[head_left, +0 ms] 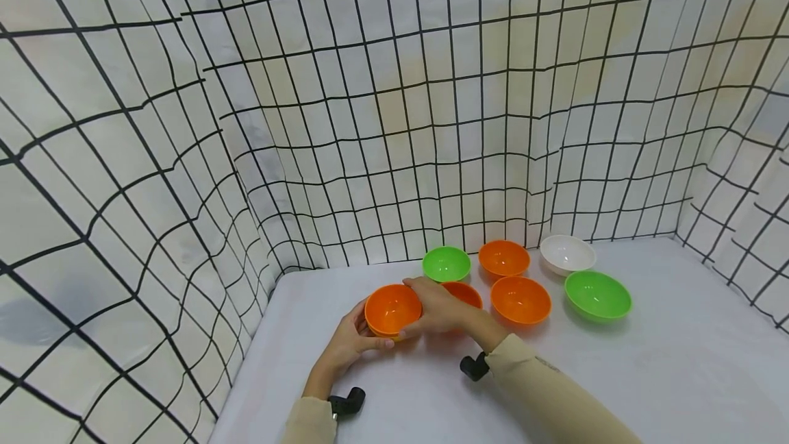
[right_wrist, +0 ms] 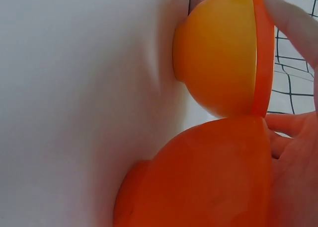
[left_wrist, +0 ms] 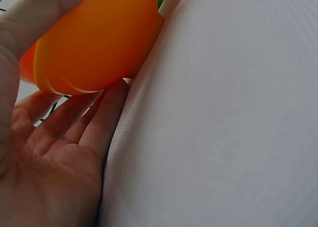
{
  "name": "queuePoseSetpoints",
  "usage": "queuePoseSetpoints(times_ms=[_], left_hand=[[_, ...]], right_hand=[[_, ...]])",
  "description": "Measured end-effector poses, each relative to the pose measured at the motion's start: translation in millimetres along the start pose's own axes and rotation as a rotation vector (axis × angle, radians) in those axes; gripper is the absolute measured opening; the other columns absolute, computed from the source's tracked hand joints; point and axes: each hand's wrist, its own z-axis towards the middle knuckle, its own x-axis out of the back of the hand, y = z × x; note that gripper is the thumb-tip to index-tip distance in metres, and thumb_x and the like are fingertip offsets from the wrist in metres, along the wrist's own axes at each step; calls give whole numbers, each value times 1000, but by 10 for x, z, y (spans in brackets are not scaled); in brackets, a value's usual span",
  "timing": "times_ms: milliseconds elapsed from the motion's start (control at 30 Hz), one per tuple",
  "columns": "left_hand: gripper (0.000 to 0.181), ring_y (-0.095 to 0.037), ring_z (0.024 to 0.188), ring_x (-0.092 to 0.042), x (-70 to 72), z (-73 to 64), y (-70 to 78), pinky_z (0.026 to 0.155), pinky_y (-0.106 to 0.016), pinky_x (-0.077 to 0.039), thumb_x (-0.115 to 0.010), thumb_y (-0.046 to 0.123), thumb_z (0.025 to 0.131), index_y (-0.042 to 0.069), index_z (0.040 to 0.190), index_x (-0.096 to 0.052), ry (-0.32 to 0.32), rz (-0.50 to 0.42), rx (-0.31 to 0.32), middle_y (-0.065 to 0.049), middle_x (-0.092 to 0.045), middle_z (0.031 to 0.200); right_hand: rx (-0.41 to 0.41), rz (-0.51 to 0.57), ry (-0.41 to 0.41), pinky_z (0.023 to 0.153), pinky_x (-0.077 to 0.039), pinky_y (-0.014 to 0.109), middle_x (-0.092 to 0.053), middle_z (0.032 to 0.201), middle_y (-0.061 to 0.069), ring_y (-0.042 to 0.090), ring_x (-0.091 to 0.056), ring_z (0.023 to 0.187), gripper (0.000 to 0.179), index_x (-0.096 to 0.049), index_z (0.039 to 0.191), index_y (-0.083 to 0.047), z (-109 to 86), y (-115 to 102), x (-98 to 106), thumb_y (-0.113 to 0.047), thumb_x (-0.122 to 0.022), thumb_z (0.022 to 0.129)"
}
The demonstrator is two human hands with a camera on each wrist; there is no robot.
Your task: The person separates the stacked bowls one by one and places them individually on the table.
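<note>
An orange bowl [head_left: 393, 307] is nested in a yellow-orange bowl [right_wrist: 213, 58], whose foot is at the white tabletop. My left hand [head_left: 346, 347] holds this pair from the left, thumb on the near side and fingers round the far side. From the right, my right hand [head_left: 434, 308] grips the orange bowl at its rim, thumb in front and fingers behind. Just beside the pair, partly hidden under my right hand, sits another orange bowl [head_left: 466, 292]; in the right wrist view its darker orange side [right_wrist: 208, 182] overlaps the nested pair.
Behind stands a small green bowl [head_left: 446, 264]. To the right are two more orange bowls [head_left: 504, 258] [head_left: 520, 300], a white bowl [head_left: 567, 254] and a larger green bowl [head_left: 598, 295]. White walls with a black grid [head_left: 394, 115] enclose the white table [head_left: 684, 362] at the back and sides.
</note>
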Motion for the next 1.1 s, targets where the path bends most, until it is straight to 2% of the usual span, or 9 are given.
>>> queuePoseSetpoints(times_ms=[200,500,667,933,1100], left_hand=[[98,-29,146,-46,8,-6,8,122,-42,-39,-91,16,77,20,157,-37,-9,-3,1,-6,-45,160],[98,-29,146,-46,7,-12,18,123,-42,-38,-91,16,76,20,158,-36,-2,7,3,-6,-45,160],[98,-29,146,-46,3,-17,20,122,-40,-39,-91,16,76,19,158,-36,-2,0,4,-7,-45,160],[97,-30,145,-48,5,-8,15,118,-33,-43,-91,13,76,19,157,-38,-11,-27,-5,-7,-46,159],[99,-31,145,-47,-3,-10,21,119,-35,-43,-92,16,75,19,157,-37,-3,-16,-3,-8,-46,159]], right_hand=[[-6,-37,-40,113,-48,54,-47,156,7,27,-46,139,110,-34,159,-10,48,-16,14,-61,-83,75],[-34,-93,-45,114,-46,56,-48,157,7,29,-45,140,116,-34,159,-10,130,-9,-28,-67,-83,70],[-37,-81,-33,111,-49,54,-52,153,6,27,-48,136,114,-37,157,-10,133,-13,-33,-65,-85,69],[14,-31,0,108,-51,51,-55,149,3,24,-50,132,111,-40,154,-12,125,32,-54,-63,-86,68],[28,7,19,109,-51,52,-51,154,6,26,-50,134,114,-38,156,-9,117,55,-70,-61,-88,68]])
